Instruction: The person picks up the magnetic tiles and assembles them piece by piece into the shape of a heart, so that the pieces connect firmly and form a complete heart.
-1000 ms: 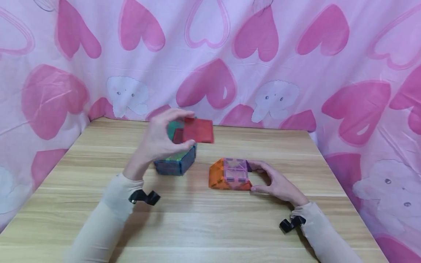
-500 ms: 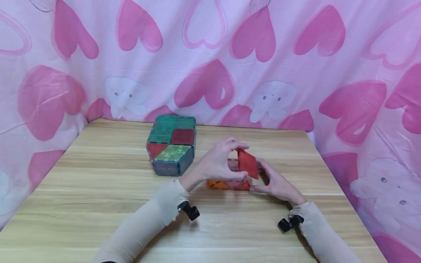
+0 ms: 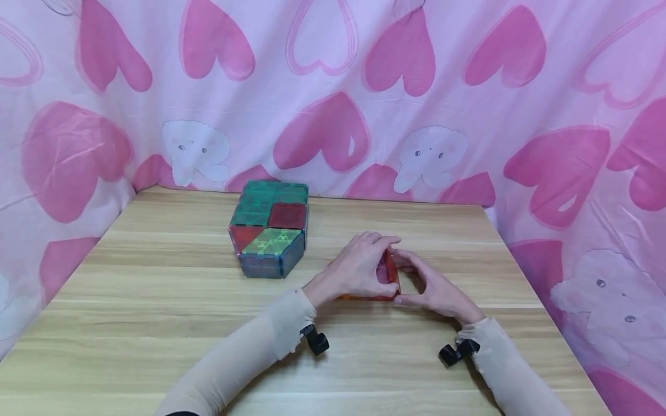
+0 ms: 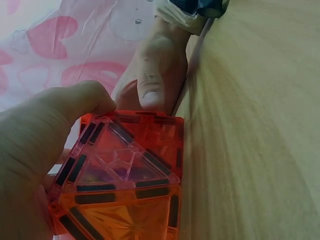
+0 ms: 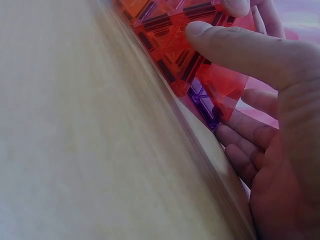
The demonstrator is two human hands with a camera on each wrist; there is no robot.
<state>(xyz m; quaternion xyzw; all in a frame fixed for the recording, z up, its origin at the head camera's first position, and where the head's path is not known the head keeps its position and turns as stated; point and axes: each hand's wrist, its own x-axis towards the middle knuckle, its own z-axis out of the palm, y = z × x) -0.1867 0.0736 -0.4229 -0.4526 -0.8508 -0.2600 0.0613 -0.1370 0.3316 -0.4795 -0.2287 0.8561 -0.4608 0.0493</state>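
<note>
A small low structure of see-through magnetic tiles stands on the table, with an orange tile [image 4: 132, 215] and a pink triangle tile [image 4: 120, 162] on its near side. My left hand [image 3: 354, 270] arches over it, covering most of it in the head view. Its thumb and fingers pinch a red square tile [image 3: 392, 270], which leans over the structure's right end. My right hand [image 3: 437, 289] holds that same end. In the right wrist view its thumb presses a red triangle tile [image 5: 170, 45]; its fingers reach behind, near a purple tile [image 5: 202, 100].
A larger block of magnetic tiles [image 3: 255, 199], with green, red, yellow-green and blue pieces, stands at the back left of the wooden table [image 3: 130, 300]. A pink heart-print curtain [image 3: 322, 75] hangs behind and along both sides.
My left hand has carried the red square tile from over the larger block rightward and down onto the small structure's right end. My right hand has stayed at that end.
</note>
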